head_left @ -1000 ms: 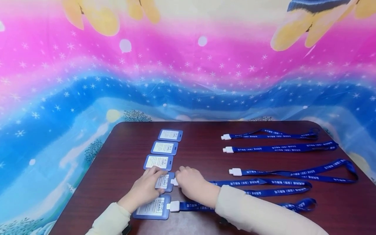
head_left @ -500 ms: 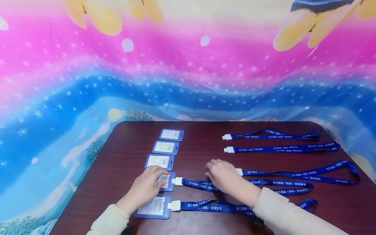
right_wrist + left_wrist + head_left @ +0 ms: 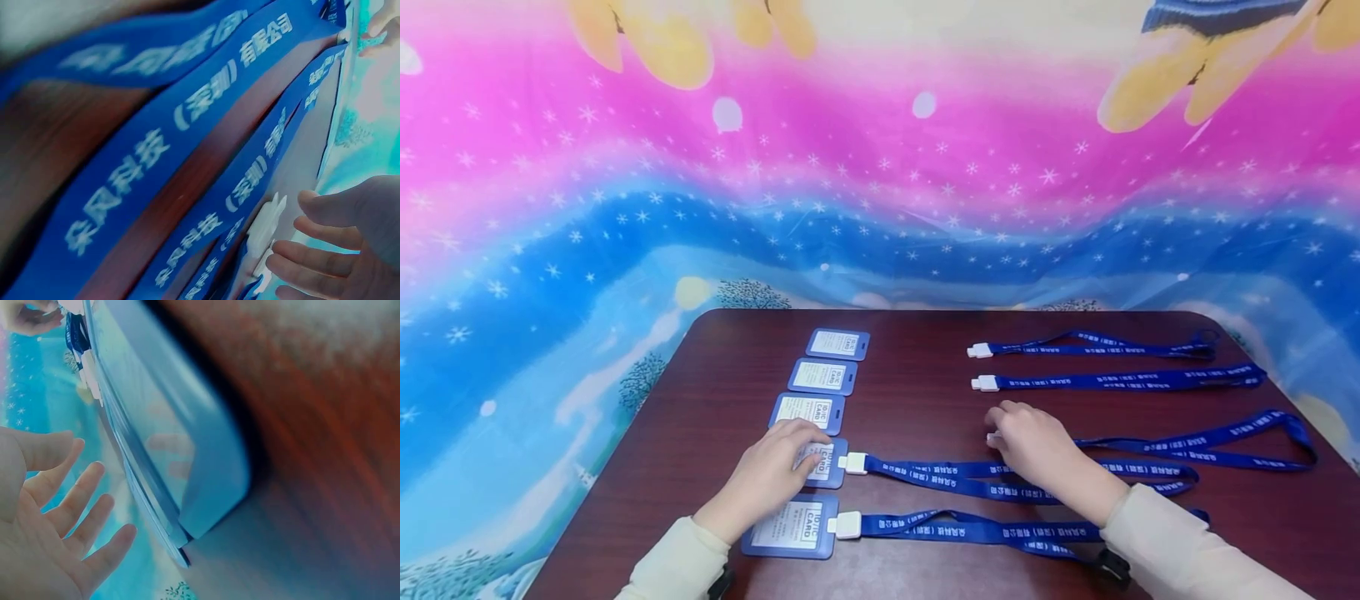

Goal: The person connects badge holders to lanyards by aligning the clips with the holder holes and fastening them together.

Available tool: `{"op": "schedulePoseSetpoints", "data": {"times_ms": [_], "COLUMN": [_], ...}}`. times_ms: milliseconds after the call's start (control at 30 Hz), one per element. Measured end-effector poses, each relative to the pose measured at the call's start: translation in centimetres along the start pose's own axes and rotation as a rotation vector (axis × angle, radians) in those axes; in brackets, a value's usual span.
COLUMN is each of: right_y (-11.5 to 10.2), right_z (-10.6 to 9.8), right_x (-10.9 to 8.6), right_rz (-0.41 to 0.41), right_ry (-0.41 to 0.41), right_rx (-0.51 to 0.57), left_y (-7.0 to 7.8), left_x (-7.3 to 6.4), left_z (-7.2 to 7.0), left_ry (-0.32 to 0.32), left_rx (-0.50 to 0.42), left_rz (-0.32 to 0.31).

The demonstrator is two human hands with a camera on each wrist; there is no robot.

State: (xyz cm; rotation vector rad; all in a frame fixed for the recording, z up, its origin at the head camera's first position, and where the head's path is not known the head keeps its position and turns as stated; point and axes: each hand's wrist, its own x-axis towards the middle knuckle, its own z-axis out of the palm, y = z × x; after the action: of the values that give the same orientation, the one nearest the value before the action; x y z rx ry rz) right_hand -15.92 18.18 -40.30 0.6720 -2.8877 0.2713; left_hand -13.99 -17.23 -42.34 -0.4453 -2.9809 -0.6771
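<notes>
My left hand [image 3: 767, 467] hovers over the second-nearest blue card holder [image 3: 831, 471], its fingers loosely spread and apart from one another in the left wrist view. A white clip [image 3: 855, 463] on a blue printed lanyard [image 3: 925, 475] meets that holder's slotted end. The nearest card holder [image 3: 786, 529] is joined in the same way to the white clip [image 3: 847, 525] of another lanyard. Farther right, my right hand [image 3: 1037, 446] is over the end of a third lanyard [image 3: 1195, 442]. Its white clip [image 3: 992, 440] peeks out at the fingertips, with thumb and fingers relaxed.
Beyond the left hand lie three more card holders [image 3: 806, 412] in a slanting row. Two lanyards [image 3: 1120, 379] with white clips stretch across the back right. The dark wooden table [image 3: 910, 400] ends at a colourful cloth backdrop [image 3: 880, 225].
My right hand has left the clip at the second card holder and moved right to the third lanyard's clip. My left hand stays by the holder, its grip on it loosened.
</notes>
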Motion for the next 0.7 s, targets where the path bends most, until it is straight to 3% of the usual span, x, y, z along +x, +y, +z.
{"op": "schedulePoseSetpoints", "data": {"times_ms": [367,533,700], "right_y": [1.5,1.6,1.3], "right_z": [0.8,1.1,1.2], "right_x": [-0.6,-0.6,-0.5], "right_rz": [0.015,0.0,0.009], "right_ry": [-0.019,0.03,0.053], "right_rx": [-0.044,-0.104,-0.111], "left_y": [-0.6,-1.5,-2.4], "left_x": [0.7,1.7,3.2], "left_z": [-0.8,-0.8,-0.7], "left_ry": [-0.016,-0.035,-0.051], "left_rx": [-0.04,-0.077,-0.034], "left_rz": [-0.014,-0.019,-0.015]}}
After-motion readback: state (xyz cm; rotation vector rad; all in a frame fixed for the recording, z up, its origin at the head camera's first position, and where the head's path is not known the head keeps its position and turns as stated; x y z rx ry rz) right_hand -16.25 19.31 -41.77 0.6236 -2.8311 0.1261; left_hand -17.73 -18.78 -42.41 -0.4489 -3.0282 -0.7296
